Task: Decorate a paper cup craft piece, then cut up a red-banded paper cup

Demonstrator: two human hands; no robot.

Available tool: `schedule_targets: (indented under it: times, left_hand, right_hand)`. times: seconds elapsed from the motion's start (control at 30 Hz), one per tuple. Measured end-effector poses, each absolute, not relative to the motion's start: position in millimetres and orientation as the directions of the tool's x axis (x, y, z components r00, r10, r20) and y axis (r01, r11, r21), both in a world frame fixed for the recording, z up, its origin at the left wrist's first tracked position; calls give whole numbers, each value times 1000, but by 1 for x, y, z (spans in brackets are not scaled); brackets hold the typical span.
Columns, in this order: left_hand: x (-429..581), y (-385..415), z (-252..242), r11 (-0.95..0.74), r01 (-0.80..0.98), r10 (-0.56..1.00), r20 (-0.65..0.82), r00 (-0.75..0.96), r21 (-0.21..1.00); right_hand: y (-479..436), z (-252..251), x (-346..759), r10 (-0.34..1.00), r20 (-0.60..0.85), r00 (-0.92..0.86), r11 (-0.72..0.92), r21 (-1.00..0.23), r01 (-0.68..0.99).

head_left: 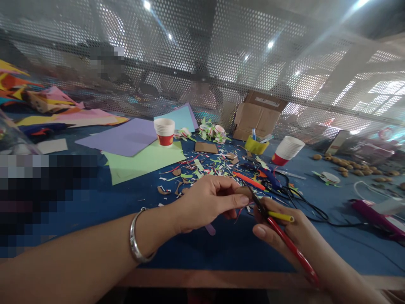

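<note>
My left hand (202,200), with a silver bangle at the wrist, is closed with thumb and forefinger pinching a small brownish piece (243,192), perhaps cardboard. My right hand (284,223) grips what look like scissors (292,245), with dark blades, a long red handle and a yellow part. The blade tips point up at the fingertips of my left hand. Under the left hand, the rounded end of a small purple strip (210,229) shows. Paper scraps (202,164) in green, white and brown lie scattered just beyond both hands.
Purple paper (123,135) and green paper (145,162) lie left, near stacked paper cups (164,133). A second cup stack (287,150) leans right. Behind stands an open cardboard box (259,116). Cables (316,213) and a purple glue gun (376,217) lie right.
</note>
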State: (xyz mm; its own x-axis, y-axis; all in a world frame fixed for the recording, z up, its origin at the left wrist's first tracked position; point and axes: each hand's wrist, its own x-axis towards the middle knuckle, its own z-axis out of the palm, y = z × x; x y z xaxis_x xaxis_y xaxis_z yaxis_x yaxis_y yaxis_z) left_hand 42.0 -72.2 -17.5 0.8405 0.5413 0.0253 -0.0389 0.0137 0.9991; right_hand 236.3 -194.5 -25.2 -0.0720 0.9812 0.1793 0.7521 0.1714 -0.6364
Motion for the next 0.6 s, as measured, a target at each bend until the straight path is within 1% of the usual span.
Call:
schedule_targets:
  times: [0.1, 0.27, 0.43, 0.6]
  left_hand:
    - [42, -73, -18, 3, -21, 521, 16, 853, 1000]
    - [41, -72, -20, 14, -4, 496, -3, 868, 1000]
    - [39, -71, -23, 0, 22, 478, -19, 878, 1000]
    - [40, -72, -21, 51, -11, 500, -16, 866, 999]
  right_hand:
    - [-194, -26, 236, 978, 191, -80, 186, -635, 750]
    - [-196, -33, 236, 985, 171, -30, 136, -648, 749]
    - [-199, -37, 230, 981, 175, 82, 53, -652, 757]
    - [-198, -37, 224, 965, 219, 145, 35, -657, 753]
